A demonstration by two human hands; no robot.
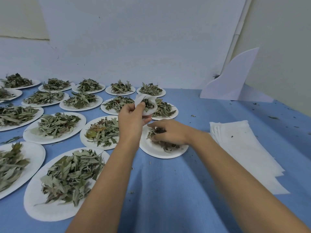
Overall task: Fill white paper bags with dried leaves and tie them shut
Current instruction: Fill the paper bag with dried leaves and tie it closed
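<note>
Nearest: heaped plate (38,207), untouched.
Right: stack of flat bags (244,148) on the desk (168,190), none filled.
Middle: my right grip (168,132) curls round a clump of dried leaves (169,146) on a nearly emptied plate (156,153).
Just beyond: my left grip (133,118) pinches the white paper bag (149,106) by its mouth, held up, part-filled, untied.
Farther: rows of full plates (80,101).
No tied bag in view — I judge the job barely begun.

A pale bluish-white wall (134,39) backs the blue counter (168,182). A white pipe (235,36) runs down the corner beside a cream side wall (286,47).
</note>
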